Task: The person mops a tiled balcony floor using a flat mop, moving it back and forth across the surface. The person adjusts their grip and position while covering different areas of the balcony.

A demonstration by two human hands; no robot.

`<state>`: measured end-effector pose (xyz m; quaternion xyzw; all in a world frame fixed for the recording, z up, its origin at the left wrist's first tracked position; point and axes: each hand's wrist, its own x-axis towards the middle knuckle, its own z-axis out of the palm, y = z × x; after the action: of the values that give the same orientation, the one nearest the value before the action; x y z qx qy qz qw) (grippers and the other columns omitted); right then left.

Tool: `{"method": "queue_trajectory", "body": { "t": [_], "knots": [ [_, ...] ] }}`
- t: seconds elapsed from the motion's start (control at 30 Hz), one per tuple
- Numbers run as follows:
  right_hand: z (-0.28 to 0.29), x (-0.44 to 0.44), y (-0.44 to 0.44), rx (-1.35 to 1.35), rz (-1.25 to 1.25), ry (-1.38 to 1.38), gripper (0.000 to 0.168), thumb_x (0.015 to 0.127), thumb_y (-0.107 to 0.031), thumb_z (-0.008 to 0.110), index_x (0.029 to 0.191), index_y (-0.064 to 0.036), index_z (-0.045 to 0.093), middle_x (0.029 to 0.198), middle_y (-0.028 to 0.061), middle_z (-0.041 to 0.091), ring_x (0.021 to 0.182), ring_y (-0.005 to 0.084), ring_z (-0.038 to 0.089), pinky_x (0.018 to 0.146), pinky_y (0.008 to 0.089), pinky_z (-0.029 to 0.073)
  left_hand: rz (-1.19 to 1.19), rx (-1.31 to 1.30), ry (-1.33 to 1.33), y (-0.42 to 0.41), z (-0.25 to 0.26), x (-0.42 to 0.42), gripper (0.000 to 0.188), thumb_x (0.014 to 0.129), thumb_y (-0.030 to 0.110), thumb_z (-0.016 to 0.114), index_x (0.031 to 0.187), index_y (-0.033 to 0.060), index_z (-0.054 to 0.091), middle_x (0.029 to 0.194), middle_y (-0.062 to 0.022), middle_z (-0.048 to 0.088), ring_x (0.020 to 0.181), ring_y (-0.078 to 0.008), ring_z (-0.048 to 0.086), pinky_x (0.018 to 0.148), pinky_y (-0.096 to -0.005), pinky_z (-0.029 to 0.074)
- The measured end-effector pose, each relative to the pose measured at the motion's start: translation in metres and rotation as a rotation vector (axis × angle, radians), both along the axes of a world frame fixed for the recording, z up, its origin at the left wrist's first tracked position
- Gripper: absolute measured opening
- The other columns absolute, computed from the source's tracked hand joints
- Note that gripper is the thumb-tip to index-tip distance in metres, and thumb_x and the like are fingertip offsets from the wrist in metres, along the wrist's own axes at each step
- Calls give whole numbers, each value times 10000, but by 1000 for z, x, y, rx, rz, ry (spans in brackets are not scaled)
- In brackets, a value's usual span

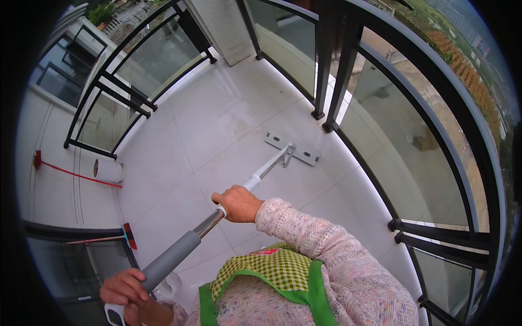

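A flat mop with a grey foam grip and a metal pole (173, 256) runs diagonally across the view. My left hand (128, 294) is closed around the upper end of the grip, just above a white hanging loop. Further down the pole my right hand (238, 204) grips it beside a white collar. The rectangular mop head (308, 155) lies on the pale tiled floor (212, 150), near the foot of the glass railing. Its pad, if any, is hidden underneath. A knitted sleeve covers my right arm, and a green checked apron (281, 267) shows below.
Black-framed glass railings (403, 134) curve along the right and stand at the upper left (155, 57). A pillar (224, 30) rises between them. At the left are a white bucket (109, 170), a red-handled broom (81, 176) and another broom (129, 236). A clear plastic container (169, 285) stands near my left hand.
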<state>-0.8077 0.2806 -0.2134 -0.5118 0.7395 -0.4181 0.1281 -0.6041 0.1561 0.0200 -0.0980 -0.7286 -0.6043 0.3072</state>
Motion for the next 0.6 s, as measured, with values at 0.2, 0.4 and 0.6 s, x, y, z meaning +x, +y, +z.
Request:
{"method": "queue_trajectory", "body": {
  "t": [0.2,0.4,0.6],
  "knots": [
    [33,29,20,-145,-22,189,174,795,-196,629,811,-75,506,620,91,570,605,289,571,586,397,434,-599,-53,-39,-22,53,13,146,791,23,649,659,-22,603,687,-151,608,588,-245,595,731,-396,528],
    [44,53,74,-45,-63,48,168,768,-157,671,860,-67,563,717,102,599,705,295,600,598,392,483,-1141,-187,15,-4,70,-27,152,865,41,555,779,-71,609,712,-182,584,633,-296,573,736,-417,513],
    [21,61,112,-32,-138,-96,173,739,-95,653,893,-73,576,832,111,632,778,310,617,660,383,503,-1139,-29,-143,7,53,-39,27,789,-31,573,793,-54,585,693,-145,566,652,-315,550,735,-414,486]
  ]
}}
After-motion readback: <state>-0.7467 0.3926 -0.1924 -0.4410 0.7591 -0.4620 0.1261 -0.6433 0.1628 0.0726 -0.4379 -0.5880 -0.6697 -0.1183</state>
